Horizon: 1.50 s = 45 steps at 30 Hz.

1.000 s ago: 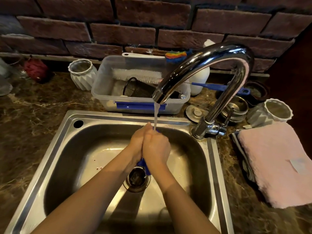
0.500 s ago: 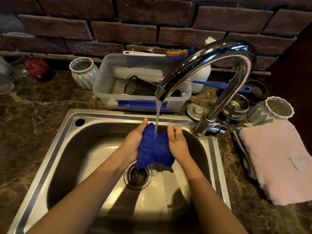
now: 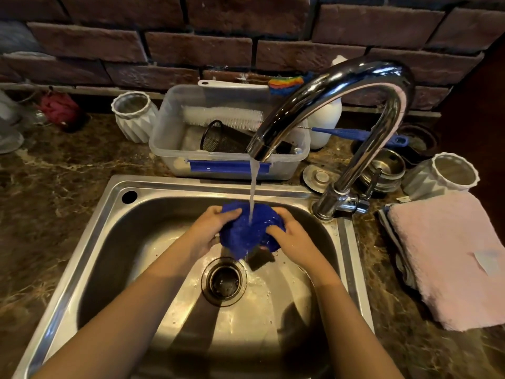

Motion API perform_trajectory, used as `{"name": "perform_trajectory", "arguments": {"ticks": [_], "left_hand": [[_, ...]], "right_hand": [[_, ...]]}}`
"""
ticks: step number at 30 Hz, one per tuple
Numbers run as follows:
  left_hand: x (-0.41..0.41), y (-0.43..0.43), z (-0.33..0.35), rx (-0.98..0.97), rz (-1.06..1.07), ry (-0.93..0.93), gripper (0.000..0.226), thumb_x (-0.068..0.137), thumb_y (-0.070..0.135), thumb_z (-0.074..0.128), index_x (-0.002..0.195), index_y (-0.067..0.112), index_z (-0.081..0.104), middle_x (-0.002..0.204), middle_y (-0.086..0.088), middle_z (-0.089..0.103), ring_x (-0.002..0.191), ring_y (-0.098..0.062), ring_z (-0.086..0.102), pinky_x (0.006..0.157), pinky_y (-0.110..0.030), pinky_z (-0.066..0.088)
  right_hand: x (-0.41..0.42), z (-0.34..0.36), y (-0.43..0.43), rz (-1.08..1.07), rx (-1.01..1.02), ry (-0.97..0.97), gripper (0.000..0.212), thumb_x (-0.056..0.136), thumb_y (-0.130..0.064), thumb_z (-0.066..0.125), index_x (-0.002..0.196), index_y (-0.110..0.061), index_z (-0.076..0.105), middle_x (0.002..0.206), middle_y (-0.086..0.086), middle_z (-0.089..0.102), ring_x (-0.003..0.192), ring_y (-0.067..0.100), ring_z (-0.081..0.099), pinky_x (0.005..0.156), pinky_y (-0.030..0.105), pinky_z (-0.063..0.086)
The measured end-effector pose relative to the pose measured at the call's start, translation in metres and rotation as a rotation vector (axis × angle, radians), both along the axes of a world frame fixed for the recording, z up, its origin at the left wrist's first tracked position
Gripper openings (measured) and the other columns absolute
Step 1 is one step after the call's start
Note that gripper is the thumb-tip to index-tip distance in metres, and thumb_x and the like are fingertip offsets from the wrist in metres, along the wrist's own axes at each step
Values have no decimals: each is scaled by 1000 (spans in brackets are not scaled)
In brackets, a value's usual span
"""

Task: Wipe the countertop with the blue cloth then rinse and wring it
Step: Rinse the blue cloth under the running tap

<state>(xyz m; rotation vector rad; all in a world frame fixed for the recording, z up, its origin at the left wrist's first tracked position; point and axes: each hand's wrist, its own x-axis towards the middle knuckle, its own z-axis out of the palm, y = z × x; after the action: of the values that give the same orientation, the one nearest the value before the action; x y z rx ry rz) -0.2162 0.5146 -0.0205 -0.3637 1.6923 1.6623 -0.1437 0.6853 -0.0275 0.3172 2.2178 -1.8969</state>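
Note:
The wet blue cloth (image 3: pixel 247 233) is bunched between both hands over the steel sink (image 3: pixel 114 242), above the drain (image 3: pixel 224 281). Water runs from the chrome faucet (image 3: pixel 341 105) straight onto the cloth's middle. My left hand (image 3: pixel 210 228) grips the cloth's left side, thumb over its top edge. My right hand (image 3: pixel 291 240) grips its right side, fingers curled into the fabric. Water drips from the cloth's lower tip into the basin.
A clear plastic tub (image 3: pixel 229 165) with a brush and mesh cup stands behind the sink. White ribbed vases (image 3: pixel 134 119) (image 3: pixel 448 173) flank it. A folded pink towel (image 3: pixel 451 255) lies on the brown marble countertop (image 3: pixel 49 192) at right. A brick wall backs everything.
My hands were pressed together around the squeezed cloth; they have parted, and the cloth has opened and risen under the stream, now held wider and bunched.

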Motion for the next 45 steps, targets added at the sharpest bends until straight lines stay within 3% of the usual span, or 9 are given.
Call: {"name": "perform_trajectory", "arguments": {"ticks": [5, 8, 16, 19, 24, 28, 33, 39, 45], "left_hand": [[29, 6, -34, 338, -74, -166, 55, 90, 57, 41, 135, 27, 43, 131, -14, 56, 118, -35, 56, 98, -58, 42], [35, 11, -39, 435, 26, -215, 59, 89, 60, 39, 131, 21, 50, 129, -13, 59, 119, -32, 55, 104, -56, 37], [15, 32, -12, 144, 300, -106, 27, 92, 36, 52, 96, 11, 62, 83, -9, 64, 80, -22, 63, 70, -34, 51], [26, 35, -16, 196, 214, -206, 26, 96, 28, 45, 83, 11, 58, 64, -4, 58, 61, -16, 57, 57, -27, 46], [25, 32, -19, 241, 95, -277, 24, 98, 27, 43, 91, 8, 57, 68, -7, 61, 62, -17, 59, 55, -26, 51], [20, 18, -16, 290, 21, -371, 39, 95, 45, 41, 108, 10, 57, 76, -9, 71, 67, -19, 69, 58, -30, 54], [5, 1, -16, 387, -39, -420, 48, 91, 50, 43, 111, 9, 57, 89, -13, 71, 77, -22, 69, 69, -32, 57], [20, -4, -34, 450, -30, -228, 57, 92, 57, 33, 121, 16, 59, 124, -14, 63, 116, -32, 58, 102, -52, 40], [24, 15, -39, 224, 113, -43, 50, 79, 58, 54, 106, 17, 62, 100, -10, 71, 93, -24, 68, 83, -40, 52]], "right_hand": [[-12, 4, -14, -19, -175, -142, 37, 92, -19, 53, 125, -29, 42, 122, 6, 52, 105, 21, 60, 88, 39, 54], [-13, 8, -13, -41, -124, -152, 34, 93, -30, 52, 125, -34, 41, 119, 7, 53, 99, 18, 61, 78, 31, 57], [-9, 16, -62, -90, 571, 70, 29, 95, -50, 37, 89, -24, 51, 70, -5, 58, 67, 10, 60, 64, 28, 53], [-30, 8, -58, -202, 650, -90, 40, 97, -49, 30, 88, -20, 55, 68, -5, 55, 65, 11, 56, 60, 28, 49], [-42, -4, -46, -121, 673, -261, 39, 99, -45, 25, 110, -21, 54, 90, 2, 60, 83, 18, 59, 74, 33, 50], [-32, -16, -30, -57, 296, -176, 30, 98, -40, 34, 123, -29, 47, 118, 4, 57, 101, 18, 57, 90, 37, 50], [-12, -13, -24, -44, -12, 35, 23, 91, -26, 56, 113, -28, 50, 106, -5, 59, 95, 11, 62, 71, 19, 56], [-26, -15, -28, -384, -419, -220, 27, 95, -29, 50, 119, -20, 55, 113, 10, 63, 100, 23, 64, 89, 41, 53], [-1, -6, -39, -202, 256, 60, 10, 91, -41, 48, 97, -33, 49, 86, -3, 62, 79, 14, 63, 71, 33, 56]]}}
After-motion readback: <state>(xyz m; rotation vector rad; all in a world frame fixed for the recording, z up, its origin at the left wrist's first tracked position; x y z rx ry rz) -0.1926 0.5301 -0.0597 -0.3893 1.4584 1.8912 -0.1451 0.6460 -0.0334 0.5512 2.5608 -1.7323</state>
